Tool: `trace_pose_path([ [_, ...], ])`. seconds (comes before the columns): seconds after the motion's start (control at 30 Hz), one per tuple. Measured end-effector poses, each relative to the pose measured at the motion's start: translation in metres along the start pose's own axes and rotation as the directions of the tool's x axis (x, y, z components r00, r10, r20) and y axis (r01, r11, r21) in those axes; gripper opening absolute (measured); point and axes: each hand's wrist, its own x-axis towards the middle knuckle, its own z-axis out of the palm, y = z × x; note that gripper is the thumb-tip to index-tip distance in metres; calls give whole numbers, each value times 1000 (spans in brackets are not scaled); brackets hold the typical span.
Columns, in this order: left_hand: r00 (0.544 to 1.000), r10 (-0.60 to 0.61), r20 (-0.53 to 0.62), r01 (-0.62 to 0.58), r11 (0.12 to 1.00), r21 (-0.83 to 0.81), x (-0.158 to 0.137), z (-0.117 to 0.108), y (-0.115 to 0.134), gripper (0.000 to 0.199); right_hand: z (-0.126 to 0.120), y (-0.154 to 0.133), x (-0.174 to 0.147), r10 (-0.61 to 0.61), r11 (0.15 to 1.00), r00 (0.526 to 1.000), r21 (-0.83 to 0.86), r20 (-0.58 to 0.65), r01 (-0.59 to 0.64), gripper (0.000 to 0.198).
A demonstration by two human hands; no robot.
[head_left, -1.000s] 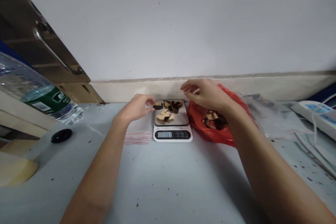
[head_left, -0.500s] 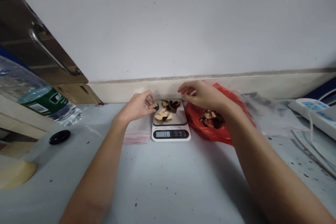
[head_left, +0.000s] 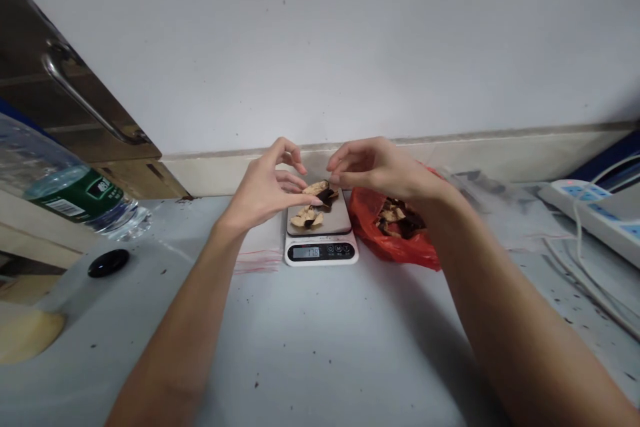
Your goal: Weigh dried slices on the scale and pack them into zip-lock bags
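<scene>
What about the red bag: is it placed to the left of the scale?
No, the red bag lies to the right of the scale.

Left hand (head_left: 265,188) and right hand (head_left: 381,165) around dark-edged slices (head_left: 306,217) on scale (head_left: 336,221), red bag (head_left: 403,255) alongside

The bare left forearm (head_left: 176,313) and bare right forearm (head_left: 493,280) point toward the far edge of the flat grey-blue tabletop (head_left: 300,320). The bare left hand (head_left: 260,190) extends its thumb beneath bent fingers; the bare right hand (head_left: 383,170) arches, fingers curled, its grip unclear.
</scene>
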Motion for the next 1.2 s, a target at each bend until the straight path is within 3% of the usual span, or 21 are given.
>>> trace_pose_path([
  [0.17,1000,0,-9,0,1000,1,1,3,-2,55,-8,-7,-5,57,984,998,-172,22,-52,8],
  [0.33,999,-21,-43,29,982,186,0,-3,-7,44,0,-8,-4,211,870,977,-452,-19,-197,15],
  [0.47,991,-128,40,104,925,366,-1,-19,-3,29,3,-6,-3,353,751,931,-621,90,-225,35],
  [0.57,966,-245,88,174,858,484,-3,-30,3,29,3,-9,-3,390,709,915,-667,100,-228,35],
  [0.67,917,-377,129,230,765,601,-6,-39,11,32,6,-18,-5,399,682,912,-694,91,-230,25],
  [0.73,872,-459,169,237,699,675,-7,-43,15,35,12,-25,-7,461,650,880,-719,118,-244,23],
  [0.87,730,-632,260,249,601,760,-10,-50,14,41,31,-32,-5,584,538,799,-805,143,-250,26],
  [0.93,657,-698,285,262,566,782,-10,-50,10,48,38,-30,-3,576,501,807,-837,132,-220,22],
  [1.0,611,-728,309,259,554,791,-10,-49,7,55,42,-28,-1,561,480,818,-856,130,-193,20],
  [1.1,577,-746,333,247,547,799,-8,-45,5,58,37,-29,-1,532,545,833,-815,153,-198,18],
  [1.2,558,-757,339,250,543,802,-7,-44,3,59,21,-35,-6,404,695,899,-695,169,-182,18],
])
